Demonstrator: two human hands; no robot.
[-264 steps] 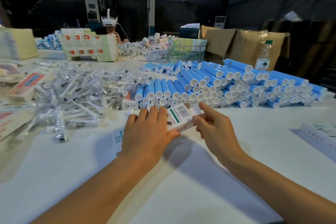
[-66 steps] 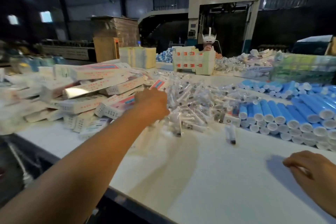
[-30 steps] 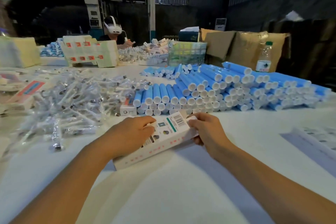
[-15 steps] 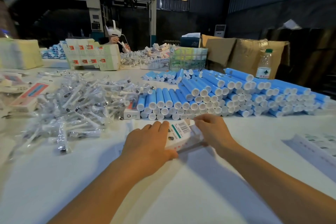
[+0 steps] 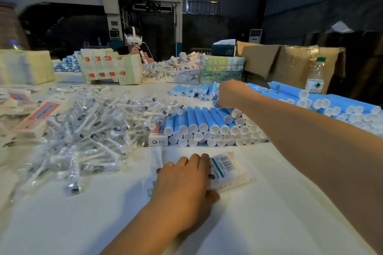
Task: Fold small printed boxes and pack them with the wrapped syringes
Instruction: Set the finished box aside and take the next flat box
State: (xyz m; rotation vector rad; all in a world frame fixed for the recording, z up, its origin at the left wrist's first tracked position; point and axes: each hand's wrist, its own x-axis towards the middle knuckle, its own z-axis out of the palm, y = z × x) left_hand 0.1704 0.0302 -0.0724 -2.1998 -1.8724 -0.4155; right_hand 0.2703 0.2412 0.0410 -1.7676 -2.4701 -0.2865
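One printed box [image 5: 224,168] under left hand [image 5: 184,188] flat fingers, right hand [image 5: 232,94] fingers on blue tubes [image 5: 207,124], grip unclear

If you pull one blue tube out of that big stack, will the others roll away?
Probably a few would. The blue tubes are round and lie stacked on their sides, so loose ones likely roll. The right hand reaches the top row, the safest place to take one. They look light, perhaps stiff.
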